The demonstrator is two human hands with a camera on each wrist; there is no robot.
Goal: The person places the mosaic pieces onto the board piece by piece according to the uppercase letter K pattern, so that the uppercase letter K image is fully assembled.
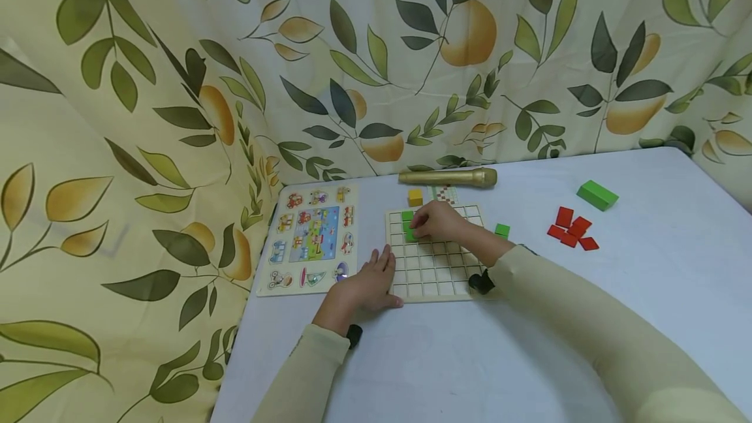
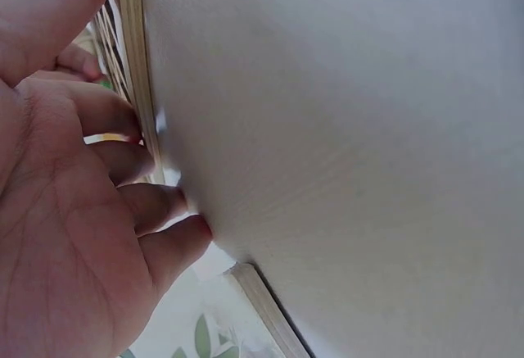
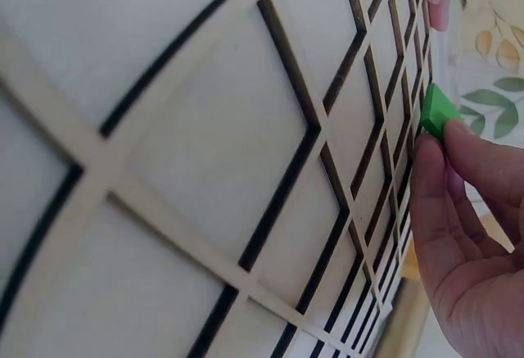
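A pale wooden grid board [image 1: 429, 276] lies on the white tabletop. My right hand [image 1: 437, 220] is over its upper left part. In the right wrist view, the thumb and fingertips pinch a thin green tile [image 3: 438, 112] close to the grid. Green squares [image 1: 408, 216] show beside these fingertips in the head view, partly covered by the hand. My left hand [image 1: 371, 281] rests at the board's left edge with its fingers extended. The left wrist view has those fingers [image 2: 168, 202] against the edge, thumb apart from them.
Left of the grid lies a picture puzzle board [image 1: 267, 282]. Behind stand a yellow cube [image 1: 415, 198], a patterned card [image 1: 444, 193] and a gold microphone-shaped object [image 1: 449, 177]. To the right are a green tile [image 1: 502, 231], several red tiles [image 1: 568, 238] and a green block [image 1: 597, 195].
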